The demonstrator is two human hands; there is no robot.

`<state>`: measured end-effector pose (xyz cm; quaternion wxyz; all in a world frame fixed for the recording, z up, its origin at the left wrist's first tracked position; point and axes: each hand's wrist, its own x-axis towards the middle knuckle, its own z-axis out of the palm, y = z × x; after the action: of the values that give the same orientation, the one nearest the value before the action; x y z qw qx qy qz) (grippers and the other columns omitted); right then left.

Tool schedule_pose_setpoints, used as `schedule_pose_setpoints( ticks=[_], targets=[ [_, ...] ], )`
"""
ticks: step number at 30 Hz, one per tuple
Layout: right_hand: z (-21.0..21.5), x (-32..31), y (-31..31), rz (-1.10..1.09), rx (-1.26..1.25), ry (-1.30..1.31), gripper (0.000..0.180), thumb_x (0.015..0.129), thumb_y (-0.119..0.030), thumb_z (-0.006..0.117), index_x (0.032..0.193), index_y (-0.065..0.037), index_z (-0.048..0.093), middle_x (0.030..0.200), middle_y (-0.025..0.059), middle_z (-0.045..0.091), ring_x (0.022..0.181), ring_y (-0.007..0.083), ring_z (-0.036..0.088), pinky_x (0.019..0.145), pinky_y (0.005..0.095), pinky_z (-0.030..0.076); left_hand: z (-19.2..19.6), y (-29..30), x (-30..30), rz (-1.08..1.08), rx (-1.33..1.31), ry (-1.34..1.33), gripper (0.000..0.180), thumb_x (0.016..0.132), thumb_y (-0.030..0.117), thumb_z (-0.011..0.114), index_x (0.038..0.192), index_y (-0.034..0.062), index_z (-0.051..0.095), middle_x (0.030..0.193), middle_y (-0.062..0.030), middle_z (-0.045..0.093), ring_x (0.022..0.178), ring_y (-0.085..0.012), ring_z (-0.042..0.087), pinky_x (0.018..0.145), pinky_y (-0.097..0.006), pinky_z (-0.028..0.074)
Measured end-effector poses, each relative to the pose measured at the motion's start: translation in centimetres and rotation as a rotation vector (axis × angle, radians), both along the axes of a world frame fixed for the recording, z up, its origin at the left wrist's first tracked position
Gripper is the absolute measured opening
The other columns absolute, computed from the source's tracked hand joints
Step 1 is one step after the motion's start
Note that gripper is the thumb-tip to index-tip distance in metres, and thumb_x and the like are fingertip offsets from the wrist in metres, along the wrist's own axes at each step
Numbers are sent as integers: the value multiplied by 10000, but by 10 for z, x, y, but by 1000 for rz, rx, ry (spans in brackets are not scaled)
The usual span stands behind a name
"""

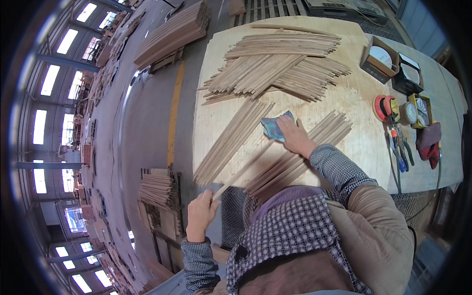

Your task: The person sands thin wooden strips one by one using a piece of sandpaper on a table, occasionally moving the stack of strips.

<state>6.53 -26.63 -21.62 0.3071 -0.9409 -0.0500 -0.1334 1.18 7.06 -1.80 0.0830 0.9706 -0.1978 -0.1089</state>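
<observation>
At two o'clock, one cloth and two dark boxes are being counted; two hands, at three and seven.

From my remote station, the surroundings
I see an open brown cardboard box beside an open black box, a red round-headed tool near them, and a yellow painted stripe along grey floor.

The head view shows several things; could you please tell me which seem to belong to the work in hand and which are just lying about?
Apparently in use:
Wood strip, its near end in the left hand
Blue-green cloth, under the right hand
Strip bundles on either side

Apparently just lying about:
Pliers
Red round item
Open cardboard box
</observation>
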Motion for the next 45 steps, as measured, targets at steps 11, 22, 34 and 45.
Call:
schedule_pose_setpoints(
  ticks=[11,22,34,45],
  targets=[
    [19,-1,11,10,74,67,339,777,-70,691,1095,-71,574,1038,166,579,999,324,569,846,379,483,-2,8,7,14,134,-64,197,857,275,642,892,82,623,791,-143,619,721,-357,630,620,-457,486],
    [32,-4,10,127,191,357,597,845,-155,586,1400,-107,371,1407,180,419,1346,298,386,1078,579,295,-1,8,13,27,166,-3,257,891,310,589,858,68,670,780,-154,656,727,-361,641,636,-463,490],
    [98,-1,115,545,180,-205,136,772,-133,581,881,-53,561,813,123,599,817,273,621,751,398,481,59,-50,10,-177,145,-447,164,863,207,647,923,54,657,974,-150,637,902,-347,624,753,-422,485],
    [141,35,56,-25,2291,241,336,948,-260,603,1220,-71,545,1076,78,633,952,201,632,791,345,538,0,-68,-22,-96,-14,-787,423,890,309,632,1190,18,571,1072,-187,586,965,-363,581,808,-454,462]
  ],
)
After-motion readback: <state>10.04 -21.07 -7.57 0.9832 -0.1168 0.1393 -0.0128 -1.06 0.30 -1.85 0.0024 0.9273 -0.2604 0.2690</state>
